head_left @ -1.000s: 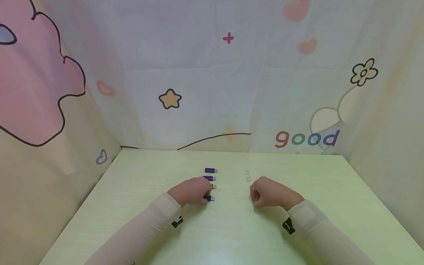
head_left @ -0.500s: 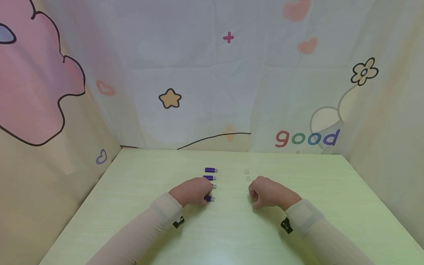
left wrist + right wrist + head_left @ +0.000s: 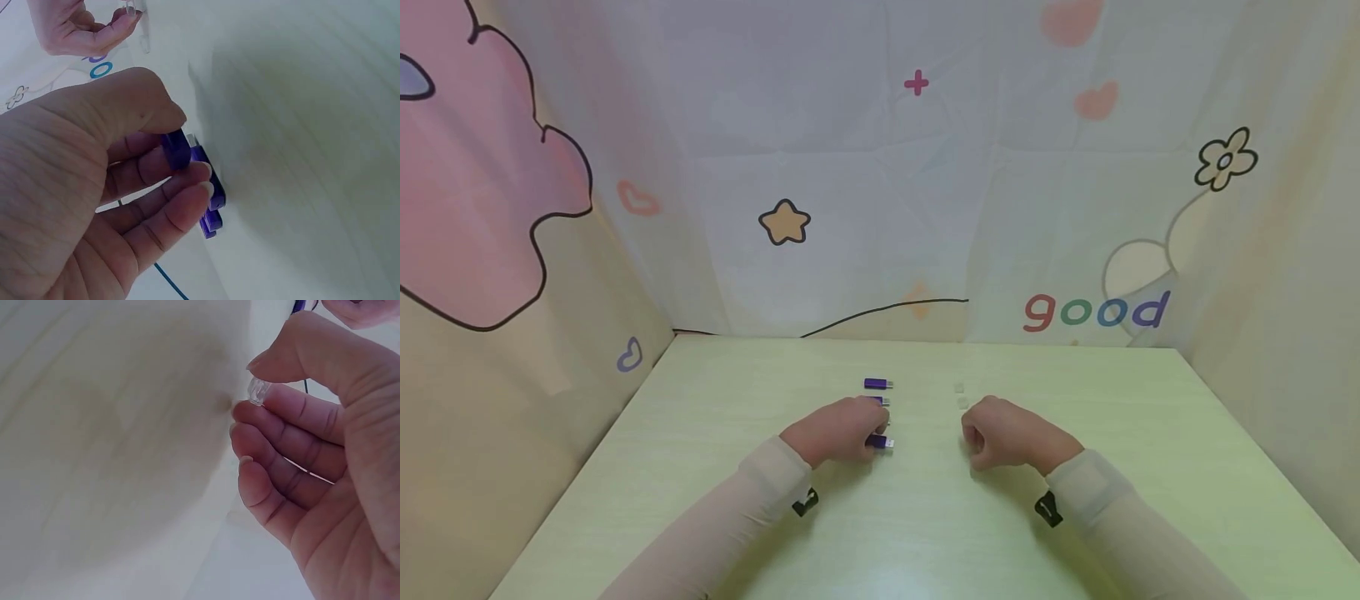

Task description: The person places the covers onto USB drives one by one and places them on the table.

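The curled left hand [image 3: 837,431] pinches a purple USB stick [image 3: 177,152] just beside the other sticks [image 3: 875,384], which it could nudge; the curled right hand [image 3: 1011,433] pinches a clear piece [image 3: 257,392] small enough to slip.

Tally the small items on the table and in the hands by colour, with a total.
Purple USB sticks: 4 (1 in the left hand, 3 on the table)
Clear pieces: 3 (1 in the right hand, 2 on the table)
Total visible: 7; anything fully hidden behind the hands can't be counted.
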A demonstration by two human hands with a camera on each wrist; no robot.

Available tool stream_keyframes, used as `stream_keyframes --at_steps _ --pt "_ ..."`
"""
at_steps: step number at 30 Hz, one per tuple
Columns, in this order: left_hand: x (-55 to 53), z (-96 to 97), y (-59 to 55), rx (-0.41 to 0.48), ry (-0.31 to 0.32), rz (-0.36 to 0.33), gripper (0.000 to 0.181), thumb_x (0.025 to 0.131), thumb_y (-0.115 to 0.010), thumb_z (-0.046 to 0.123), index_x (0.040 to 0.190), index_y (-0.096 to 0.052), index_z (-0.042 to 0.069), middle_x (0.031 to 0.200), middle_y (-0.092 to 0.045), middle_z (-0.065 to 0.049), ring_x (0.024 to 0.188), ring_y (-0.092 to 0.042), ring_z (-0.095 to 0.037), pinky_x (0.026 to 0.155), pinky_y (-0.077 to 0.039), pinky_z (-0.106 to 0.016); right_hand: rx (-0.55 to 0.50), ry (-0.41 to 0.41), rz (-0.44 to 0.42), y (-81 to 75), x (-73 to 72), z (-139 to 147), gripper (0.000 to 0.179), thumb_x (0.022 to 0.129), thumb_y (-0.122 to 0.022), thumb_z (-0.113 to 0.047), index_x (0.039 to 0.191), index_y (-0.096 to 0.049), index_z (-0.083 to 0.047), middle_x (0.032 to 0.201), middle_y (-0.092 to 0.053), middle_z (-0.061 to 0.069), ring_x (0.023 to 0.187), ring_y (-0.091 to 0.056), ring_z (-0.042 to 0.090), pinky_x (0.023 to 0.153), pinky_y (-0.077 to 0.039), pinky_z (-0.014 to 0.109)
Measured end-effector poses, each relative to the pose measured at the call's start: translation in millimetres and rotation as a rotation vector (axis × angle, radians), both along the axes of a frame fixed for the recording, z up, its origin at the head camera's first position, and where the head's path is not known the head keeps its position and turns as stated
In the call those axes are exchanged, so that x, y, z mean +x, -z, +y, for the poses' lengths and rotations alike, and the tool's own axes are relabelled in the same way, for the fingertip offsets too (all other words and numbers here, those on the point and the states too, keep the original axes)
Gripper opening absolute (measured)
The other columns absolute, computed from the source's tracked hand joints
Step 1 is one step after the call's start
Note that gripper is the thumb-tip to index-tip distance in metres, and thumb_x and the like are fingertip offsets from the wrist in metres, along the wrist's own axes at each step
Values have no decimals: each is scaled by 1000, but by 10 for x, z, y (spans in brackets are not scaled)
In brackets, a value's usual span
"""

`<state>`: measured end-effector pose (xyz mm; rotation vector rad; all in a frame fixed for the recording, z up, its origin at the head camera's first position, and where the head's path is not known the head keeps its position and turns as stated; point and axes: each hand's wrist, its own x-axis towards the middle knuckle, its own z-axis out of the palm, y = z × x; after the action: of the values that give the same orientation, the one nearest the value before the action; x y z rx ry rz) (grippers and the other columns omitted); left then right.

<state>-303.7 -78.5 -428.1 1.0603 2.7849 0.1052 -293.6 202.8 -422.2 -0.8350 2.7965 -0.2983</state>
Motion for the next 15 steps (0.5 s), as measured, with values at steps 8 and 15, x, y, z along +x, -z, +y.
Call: stream_keyframes --at_steps 8,15 --pt "4 -21 -74 81 45 6 11 88 -79 15 88 -68 14 80 -57 7 72 -51 -9 68 -46 -20 -58 2 -4 -99 -2 2 18 79 -82 -10 79 -66 -17 72 -59 -8 69 -53 11 65 -48 25" --pt "3 -73 -66 196 75 -28 5 88 -78 13 89 -74 12 79 -61 8 73 -52 -7 71 -47 -20 -133 -65 21 -102 -14 25 12 79 -80 -8 82 -70 -13 73 -59 -9 69 -53 8 66 -49 22"
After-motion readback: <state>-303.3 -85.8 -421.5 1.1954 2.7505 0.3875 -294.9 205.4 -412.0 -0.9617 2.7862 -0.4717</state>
